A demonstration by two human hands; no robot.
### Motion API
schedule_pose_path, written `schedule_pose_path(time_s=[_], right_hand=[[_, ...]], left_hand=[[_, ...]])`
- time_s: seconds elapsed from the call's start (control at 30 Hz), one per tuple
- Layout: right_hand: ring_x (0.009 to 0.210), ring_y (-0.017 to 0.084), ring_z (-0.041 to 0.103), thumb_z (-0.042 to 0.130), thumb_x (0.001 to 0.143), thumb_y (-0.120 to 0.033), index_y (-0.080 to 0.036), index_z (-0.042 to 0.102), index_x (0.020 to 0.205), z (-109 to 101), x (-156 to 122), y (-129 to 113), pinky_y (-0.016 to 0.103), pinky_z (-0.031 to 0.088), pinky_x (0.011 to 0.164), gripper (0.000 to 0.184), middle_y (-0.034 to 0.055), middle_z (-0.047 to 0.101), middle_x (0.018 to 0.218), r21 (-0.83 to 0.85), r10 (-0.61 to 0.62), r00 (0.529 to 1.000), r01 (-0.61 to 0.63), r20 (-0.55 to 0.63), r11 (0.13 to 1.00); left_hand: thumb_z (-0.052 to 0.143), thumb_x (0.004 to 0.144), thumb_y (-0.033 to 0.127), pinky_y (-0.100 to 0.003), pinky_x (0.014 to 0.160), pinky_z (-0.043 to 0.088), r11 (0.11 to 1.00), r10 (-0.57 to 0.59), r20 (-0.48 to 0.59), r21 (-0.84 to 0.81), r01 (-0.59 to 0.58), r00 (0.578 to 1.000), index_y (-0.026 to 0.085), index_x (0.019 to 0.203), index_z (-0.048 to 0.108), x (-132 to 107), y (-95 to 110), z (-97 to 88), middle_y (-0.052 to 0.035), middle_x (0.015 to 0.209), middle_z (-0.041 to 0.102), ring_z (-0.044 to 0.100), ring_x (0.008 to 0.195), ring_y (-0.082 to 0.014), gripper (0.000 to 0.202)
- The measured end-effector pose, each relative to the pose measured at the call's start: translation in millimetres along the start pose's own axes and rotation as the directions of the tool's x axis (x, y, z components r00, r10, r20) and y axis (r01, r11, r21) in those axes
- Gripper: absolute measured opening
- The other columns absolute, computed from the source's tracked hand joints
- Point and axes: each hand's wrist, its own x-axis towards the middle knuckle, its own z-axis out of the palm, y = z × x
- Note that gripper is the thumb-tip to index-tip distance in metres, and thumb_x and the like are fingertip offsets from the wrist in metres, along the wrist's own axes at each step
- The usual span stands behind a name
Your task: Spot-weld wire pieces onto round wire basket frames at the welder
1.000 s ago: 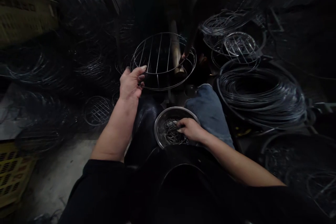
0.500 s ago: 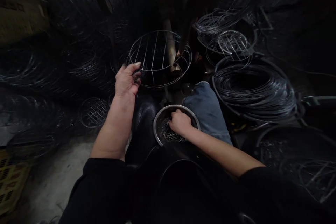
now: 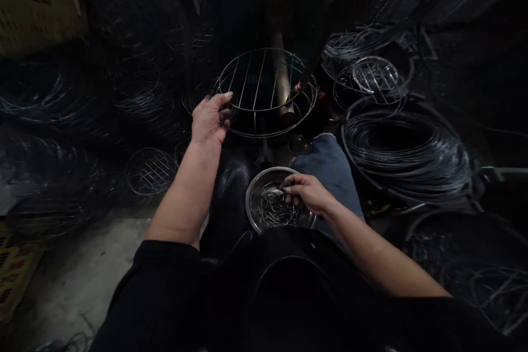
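My left hand (image 3: 212, 118) grips the near left rim of a round wire rack (image 3: 266, 91) with parallel bars, held up in front of a dark machine post. My right hand (image 3: 307, 192) is over a small steel bowl (image 3: 258, 187) on my lap that holds several bent wire pieces (image 3: 278, 210). Its fingers are pinched on one small wire piece at the bowl's top edge. A blue denim knee (image 3: 325, 162) shows just behind the bowl.
Large coils of dark wire (image 3: 408, 151) lie on the right. Finished round wire grids (image 3: 374, 74) sit at the back right, another grid (image 3: 152, 170) on the floor at the left. More wire rings pile up on the left. A yellow crate (image 3: 14, 272) is at the lower left.
My right hand has lifted from inside the bowl to its top edge with a wire piece pinched. The left hand keeps its hold on the rack.
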Motion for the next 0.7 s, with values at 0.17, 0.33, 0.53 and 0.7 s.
schedule_pose_path(time_s=[0.17, 0.33, 0.53, 0.7], right_hand=[[0.05, 0.012, 0.06, 0.076, 0.051, -0.023, -0.015, 0.062, 0.075, -6.3, -2.7, -1.0, 0.018, 0.042, 0.043, 0.029, 0.0009, 0.063, 0.057, 0.479, 0.043, 0.999, -0.042, 0.01, 0.877], [0.049, 0.011, 0.059, 0.081, 0.049, -0.027, -0.013, 0.069, 0.077, -30.0, -15.7, -7.3, 0.018, 0.041, 0.04, 0.033, 0.0036, 0.066, 0.064, 0.471, -0.009, 0.993, 0.062, -0.114, 0.88], [0.044, 0.013, 0.056, 0.078, 0.057, -0.036, -0.013, 0.07, 0.084, -80.7, -27.0, 11.6, 0.023, 0.04, 0.039, 0.036, 0.0019, 0.065, 0.058, 0.077, -0.197, 0.778, 0.299, -0.596, 0.951], [0.042, 0.011, 0.055, 0.078, 0.053, -0.032, -0.014, 0.063, 0.079, -89.8, -23.6, 19.4, 0.019, 0.039, 0.038, 0.036, -0.0004, 0.062, 0.053, 0.255, -0.116, 0.786, 0.331, -0.607, 0.909]], left_hand=[[0.078, 0.052, 0.026, -0.022, 0.05, 0.033, 1.0, 0.017, 0.0, 0.023, -0.017, 1.0, 0.02, 0.079, 0.056, 0.5, -0.4, 2.5, 0.0029, 0.068, 0.058, 0.057, 0.061, -0.012, 0.035], [0.078, 0.052, 0.029, -0.022, 0.05, 0.032, 1.0, 0.014, -0.022, 0.027, -0.014, 1.0, 0.021, 0.078, 0.056, 2.2, 2.7, 6.6, 0.0037, 0.066, 0.056, 0.055, 0.057, -0.0109, 0.035], [0.08, 0.051, 0.028, -0.023, 0.047, 0.032, 1.0, 0.017, -0.011, 0.015, -0.017, 1.0, 0.02, 0.073, 0.055, 4.6, 4.6, 10.5, 0.0028, 0.068, 0.056, 0.053, 0.053, -0.0097, 0.035], [0.081, 0.05, 0.027, -0.023, 0.045, 0.032, 1.0, 0.012, -0.019, 0.019, -0.012, 1.0, 0.021, 0.071, 0.054, 5.9, 5.5, 13.0, 0.0028, 0.066, 0.054, 0.052, 0.053, -0.0098, 0.035]])
